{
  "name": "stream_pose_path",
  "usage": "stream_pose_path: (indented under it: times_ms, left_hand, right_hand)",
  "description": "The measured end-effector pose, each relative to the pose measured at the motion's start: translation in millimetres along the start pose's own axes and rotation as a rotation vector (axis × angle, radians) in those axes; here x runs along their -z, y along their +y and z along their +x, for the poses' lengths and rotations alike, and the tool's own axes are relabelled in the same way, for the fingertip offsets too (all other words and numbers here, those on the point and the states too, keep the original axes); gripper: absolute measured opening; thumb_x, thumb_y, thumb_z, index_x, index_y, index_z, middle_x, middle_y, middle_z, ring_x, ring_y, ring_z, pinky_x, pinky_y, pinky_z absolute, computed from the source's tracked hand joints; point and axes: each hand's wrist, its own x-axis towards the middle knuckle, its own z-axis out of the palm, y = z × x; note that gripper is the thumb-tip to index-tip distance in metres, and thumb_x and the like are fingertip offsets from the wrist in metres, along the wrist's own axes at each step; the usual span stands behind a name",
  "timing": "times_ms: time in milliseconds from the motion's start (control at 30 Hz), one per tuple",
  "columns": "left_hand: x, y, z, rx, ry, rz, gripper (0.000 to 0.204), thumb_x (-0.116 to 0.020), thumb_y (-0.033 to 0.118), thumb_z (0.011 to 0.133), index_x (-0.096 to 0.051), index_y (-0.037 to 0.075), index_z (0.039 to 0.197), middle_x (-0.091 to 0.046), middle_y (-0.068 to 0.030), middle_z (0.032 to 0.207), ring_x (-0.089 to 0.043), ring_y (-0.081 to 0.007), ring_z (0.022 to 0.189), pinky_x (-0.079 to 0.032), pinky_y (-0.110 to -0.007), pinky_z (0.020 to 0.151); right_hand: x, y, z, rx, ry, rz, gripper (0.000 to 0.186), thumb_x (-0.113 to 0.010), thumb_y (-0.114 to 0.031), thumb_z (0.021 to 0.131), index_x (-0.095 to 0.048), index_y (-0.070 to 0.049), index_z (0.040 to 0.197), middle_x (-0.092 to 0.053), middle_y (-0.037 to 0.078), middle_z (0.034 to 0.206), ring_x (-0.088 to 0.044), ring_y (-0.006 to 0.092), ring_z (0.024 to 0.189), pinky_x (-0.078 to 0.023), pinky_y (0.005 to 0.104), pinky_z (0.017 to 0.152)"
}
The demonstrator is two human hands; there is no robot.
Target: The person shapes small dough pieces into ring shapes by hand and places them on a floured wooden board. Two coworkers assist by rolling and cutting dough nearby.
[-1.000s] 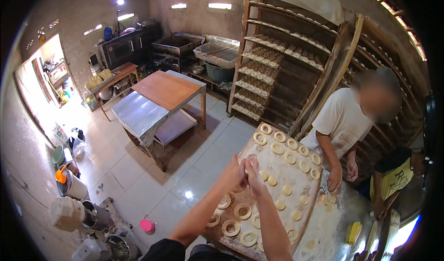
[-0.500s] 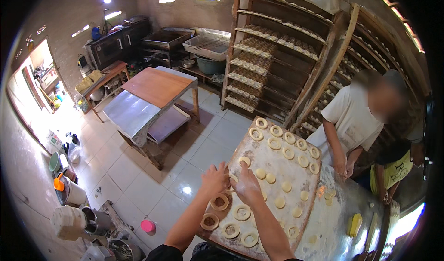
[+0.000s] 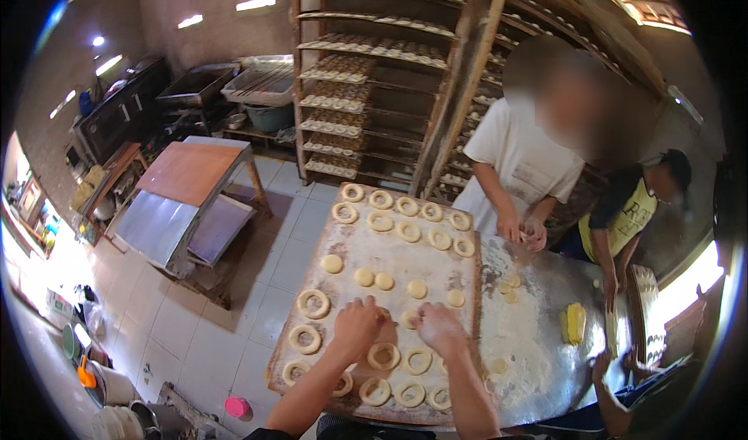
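Both of my hands are low over a floured wooden board (image 3: 354, 237). My left hand (image 3: 358, 328) is closed, its fingers curled down; what they hold, if anything, is hidden. Just to its right, my right hand (image 3: 442, 328) is closed too, with its fingertips beside a small flattened dough ball (image 3: 409, 319). I cannot make out what is in its fingers. Left of my left hand lies a dough ring (image 3: 313, 303), with another ring (image 3: 305, 339) nearer me. Below and between my wrists sits a dough ring (image 3: 383, 357). Several dough balls (image 3: 417, 289) lie just beyond my hands.
More dough rings (image 3: 379, 222) line the board's far end. A metal worktop (image 3: 538, 346) adjoins on the right, bearing a yellow package (image 3: 575, 323). Across it stands a person in a white shirt (image 3: 522, 151). Racks of dough trays (image 3: 339, 70) and a low table (image 3: 160, 226) stand beyond.
The view has swung right. The dough ring that was at my fingers now lies on the board's left side. My hands have moved apart and rightward over the board, among the dough balls.
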Motion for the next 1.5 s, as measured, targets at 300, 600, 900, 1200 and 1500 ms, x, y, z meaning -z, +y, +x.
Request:
stream_pose_path:
  times_ms: [300, 600, 900, 1200, 1500]
  left_hand:
    - [-17, 21, 11, -0.122, 0.070, -0.177, 0.023, -0.071, 0.007, 0.084, -0.057, 0.003, 0.101, -0.061, -0.0181, 0.091, -0.060, -0.0348, 0.086, -0.049, -0.046, 0.075]
    - [-128, 253, 31, -0.435, -0.362, -0.608, 0.027, -0.077, 0.023, 0.088, -0.064, 0.002, 0.100, -0.064, -0.0114, 0.087, -0.065, -0.0235, 0.081, -0.052, -0.036, 0.075]
    - [-197, 322, 20, -0.509, 0.078, -0.032, 0.023, -0.067, 0.016, 0.096, -0.064, 0.004, 0.116, -0.069, -0.0165, 0.098, -0.071, -0.0323, 0.088, -0.057, -0.041, 0.081]
    - [-135, 370, -33, -0.029, -0.115, -1.055, 0.041, -0.080, 0.023, 0.089, -0.067, -0.003, 0.118, -0.076, -0.0139, 0.099, -0.075, -0.0143, 0.092, -0.057, -0.027, 0.079]
    - [-140, 357, -33, -0.246, 0.555, -0.284, 0.047, -0.063, -0.009, 0.081, -0.054, 0.002, 0.126, -0.060, -0.0153, 0.104, -0.062, -0.0374, 0.095, -0.054, -0.041, 0.082]
  right_hand:
    - [-9, 83, -32, 0.212, 0.190, 0.872, 0.037, -0.073, -0.017, 0.089, -0.057, -0.008, 0.121, -0.070, 0.016, 0.110, -0.068, 0.0318, 0.104, -0.052, 0.0418, 0.089]
    - [-18, 349, -89, -0.212, 0.343, 0.302, 0.028, -0.071, -0.021, 0.083, -0.072, -0.008, 0.108, -0.069, 0.015, 0.106, -0.065, 0.0335, 0.101, -0.052, 0.0434, 0.090]
    - [7, 369, -98, -0.123, 0.217, 0.630, 0.022, -0.075, -0.015, 0.083, -0.063, -0.006, 0.100, -0.067, 0.010, 0.094, -0.067, 0.0298, 0.091, -0.053, 0.0430, 0.077]
    - [57, 338, -128, 0.163, 0.224, 1.392, 0.037, -0.075, -0.001, 0.084, -0.051, -0.001, 0.113, -0.064, 0.012, 0.105, -0.068, 0.0198, 0.091, -0.056, 0.0331, 0.081]
    - [39, 289, -88, 0.379, 0.332, 1.078, 0.079, -0.073, -0.001, 0.080, -0.032, -0.005, 0.148, -0.059, 0.017, 0.123, -0.062, 0.0271, 0.103, -0.049, 0.0381, 0.093]
